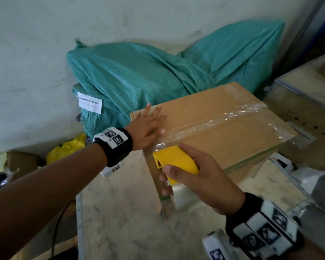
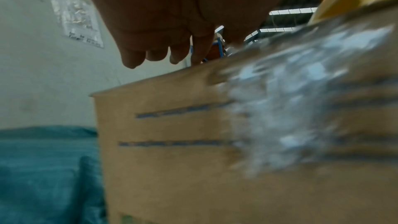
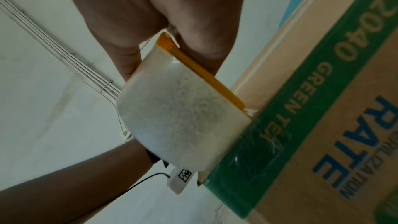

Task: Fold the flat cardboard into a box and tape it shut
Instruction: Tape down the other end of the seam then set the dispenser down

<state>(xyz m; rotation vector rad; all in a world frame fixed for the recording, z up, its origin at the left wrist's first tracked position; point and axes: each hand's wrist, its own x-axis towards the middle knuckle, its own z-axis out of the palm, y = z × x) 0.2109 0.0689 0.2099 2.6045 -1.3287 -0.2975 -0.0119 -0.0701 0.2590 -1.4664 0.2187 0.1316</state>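
A brown cardboard box [image 1: 223, 132] lies closed on the table, with wrinkled clear tape [image 1: 233, 117] running along its top seam. My left hand [image 1: 148, 124] lies flat with straight fingers on the box's top near its left corner. My right hand [image 1: 201, 175] grips a yellow tape dispenser [image 1: 174, 158] with a clear tape roll [image 1: 182, 196] at the box's near edge. In the right wrist view the tape roll [image 3: 178, 122] meets the box's printed side with a green band [image 3: 290, 117]. The left wrist view shows my left hand's fingers [image 2: 155, 54] above the box [image 2: 172, 142].
Two teal woven sacks [image 1: 139, 76] lean on the wall behind the box; one bears a white label [image 1: 90, 102]. A yellow bag [image 1: 68, 149] lies at the left. A wooden crate [image 1: 308, 94] stands at the right. The pale table [image 1: 120, 212] stretches toward me.
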